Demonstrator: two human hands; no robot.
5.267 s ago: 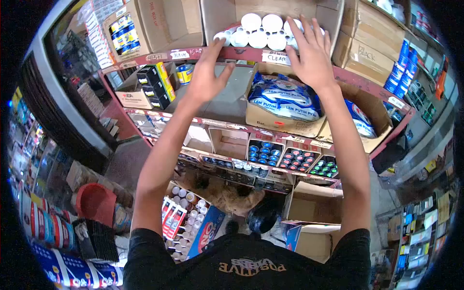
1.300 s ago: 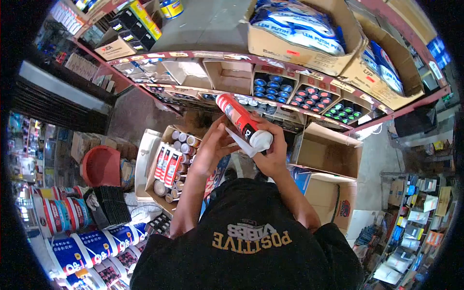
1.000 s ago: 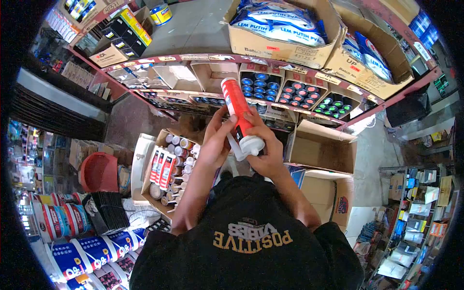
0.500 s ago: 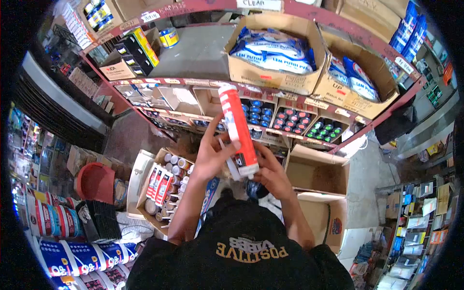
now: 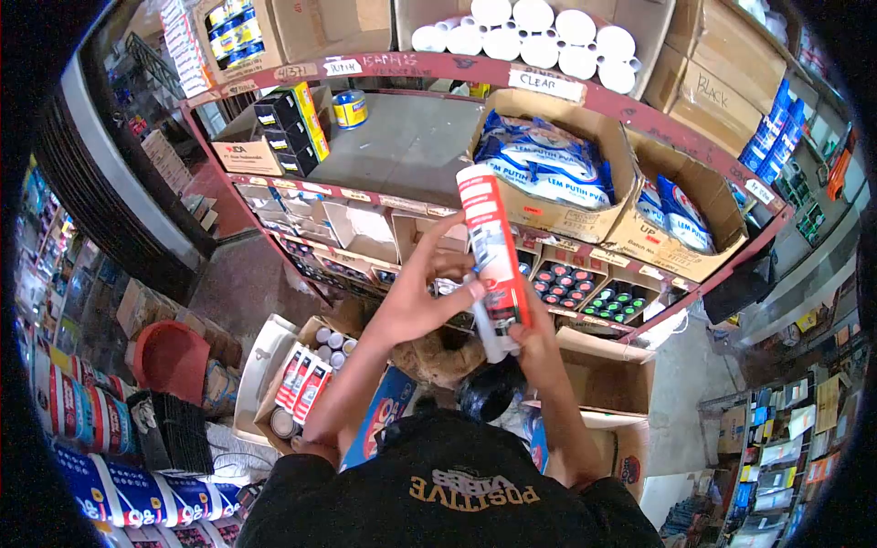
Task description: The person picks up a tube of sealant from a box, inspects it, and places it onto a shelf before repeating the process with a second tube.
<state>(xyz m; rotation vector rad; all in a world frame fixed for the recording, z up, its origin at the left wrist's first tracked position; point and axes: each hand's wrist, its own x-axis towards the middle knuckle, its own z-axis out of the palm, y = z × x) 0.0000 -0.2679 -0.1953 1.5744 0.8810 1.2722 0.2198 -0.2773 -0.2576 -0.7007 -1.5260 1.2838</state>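
Right hand (image 5: 541, 345) curls closed around the lower end of the red-and-white tube (image 5: 494, 251), which tips toward eleven o'clock. Left hand (image 5: 422, 297) hangs half open, thumb at the tube's edge, tube at its two o'clock. From the tube, bags (image 5: 546, 157) at one o'clock read LEM PUTIH; farther, a tag (image 5: 546, 84) says CLEAR; two o'clock, a carton (image 5: 711, 96) shows BLACK.

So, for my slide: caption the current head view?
Right hand holds a red-and-white tube, left hand alongside, before stocked shelves.

Fairly bright middle, strong fisheye bowing toward dimmer edges, black corners
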